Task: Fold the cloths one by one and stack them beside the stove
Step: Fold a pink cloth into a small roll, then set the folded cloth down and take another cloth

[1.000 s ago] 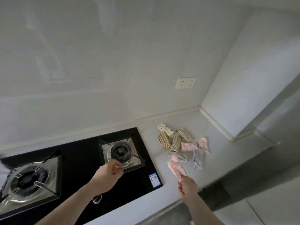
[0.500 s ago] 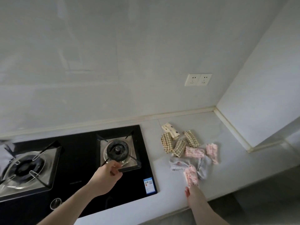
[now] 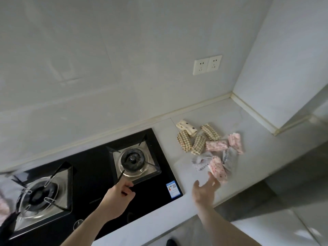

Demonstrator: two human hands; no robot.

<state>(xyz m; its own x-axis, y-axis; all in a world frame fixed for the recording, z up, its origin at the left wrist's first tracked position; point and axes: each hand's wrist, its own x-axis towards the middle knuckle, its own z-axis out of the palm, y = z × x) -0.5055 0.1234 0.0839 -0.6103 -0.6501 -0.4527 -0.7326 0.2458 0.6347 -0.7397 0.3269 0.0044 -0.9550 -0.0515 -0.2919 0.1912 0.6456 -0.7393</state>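
Note:
Several small folded cloths lie in a loose cluster on the grey counter (image 3: 253,139) right of the black two-burner stove (image 3: 92,162): checked ones (image 3: 184,143), a cream dotted one (image 3: 186,127), pink ones (image 3: 216,145) and pale grey ones (image 3: 201,161). The nearest pink floral cloth (image 3: 218,169) lies at the front of the cluster. My right hand (image 3: 204,191) is just in front of it, fingers spread, holding nothing. Above the stove's front right part, my left hand (image 3: 115,201) hovers with loosely curled fingers and holds nothing.
Blurred pink and white fabric (image 3: 4,196) shows at the far left edge beside the stove. A double wall socket (image 3: 207,64) is above the counter. A side wall (image 3: 284,68) closes the counter on the right. The counter's front edge runs just behind my right wrist.
My right hand carried the pink floral cloth to the front of the cluster, let go and drew back with its fingers spread. The left hand stayed over the stove.

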